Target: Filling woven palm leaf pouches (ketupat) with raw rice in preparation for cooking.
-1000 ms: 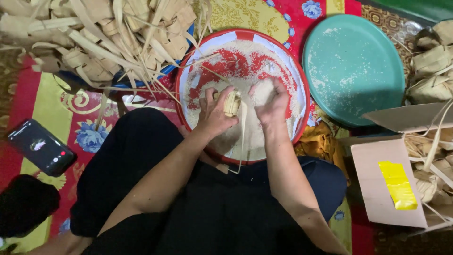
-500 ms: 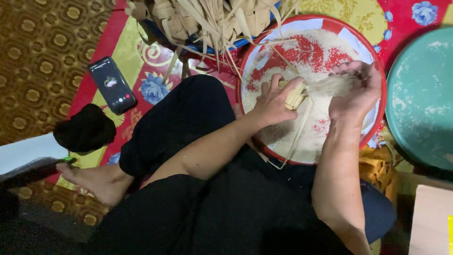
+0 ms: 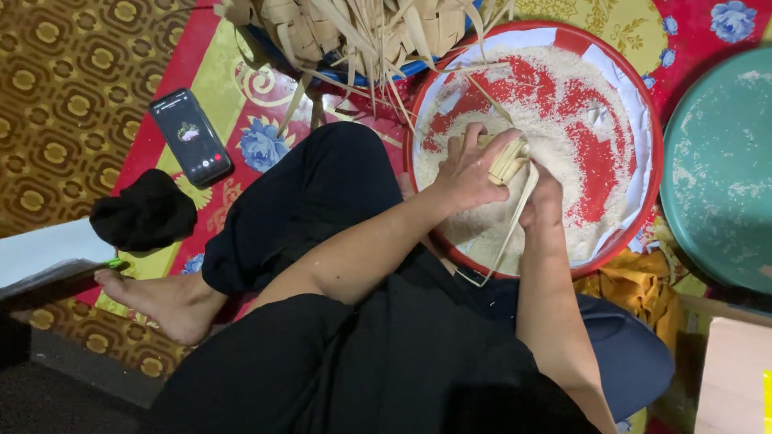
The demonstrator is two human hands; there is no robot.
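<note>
Woven palm-leaf pouch point(image 3: 510, 161) sits pinched in left hand point(image 3: 466, 170); right hand point(image 3: 540, 201) curled beside, in rice point(image 3: 563, 145).

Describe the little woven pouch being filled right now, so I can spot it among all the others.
Find the big round red tray spread with white rice. Over its near-left part, the left hand grips a small woven palm-leaf pouch, with the right hand beside it. Unlike the pouches heaped in the basket above, it is held and trails long loose strips.
</note>
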